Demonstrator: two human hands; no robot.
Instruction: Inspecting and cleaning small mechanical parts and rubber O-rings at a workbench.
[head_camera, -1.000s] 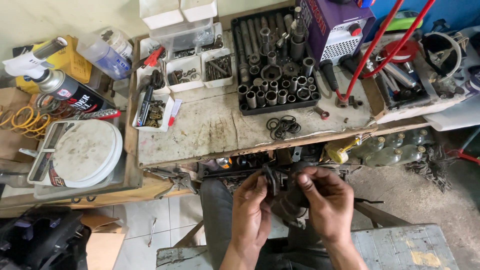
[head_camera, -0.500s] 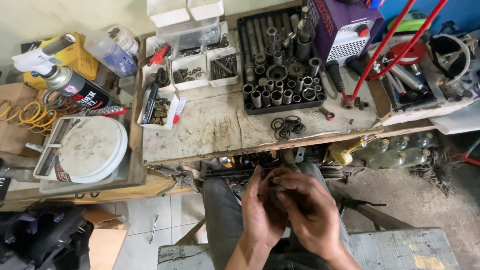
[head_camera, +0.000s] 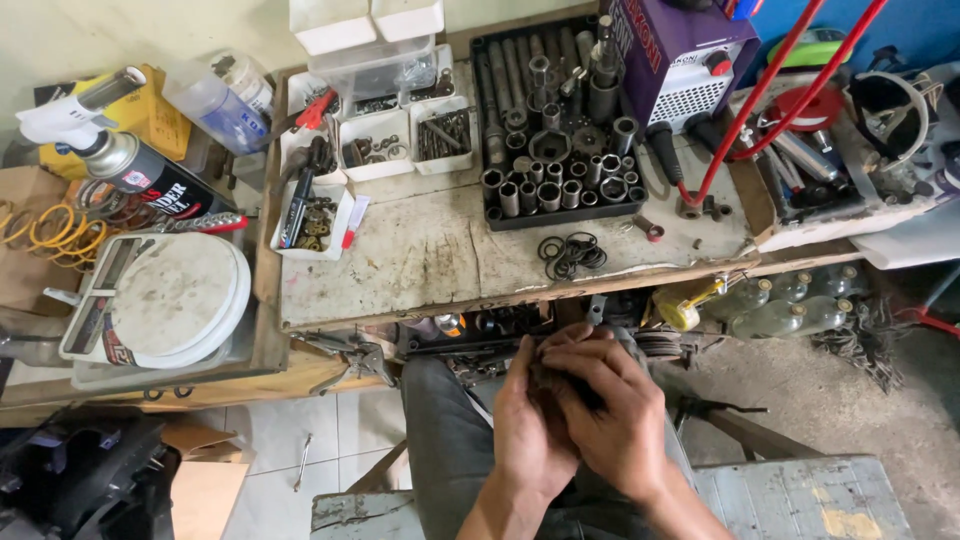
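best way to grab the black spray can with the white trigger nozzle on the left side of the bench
Judging by its pose, grip the black spray can around its cylindrical body, coming from above. It lies tilted with its white trigger nozzle pointing up-left, so the bare mid-body gives the widest hold; the trigger end looks awkward.

Even, soft daylight, sharp focus, slight wide-angle bending at edges.

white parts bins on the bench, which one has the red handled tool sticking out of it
The small white bin at the far left of the back row. The red-handled tool pokes out of it; the neighbouring white bins hold only small metal parts.
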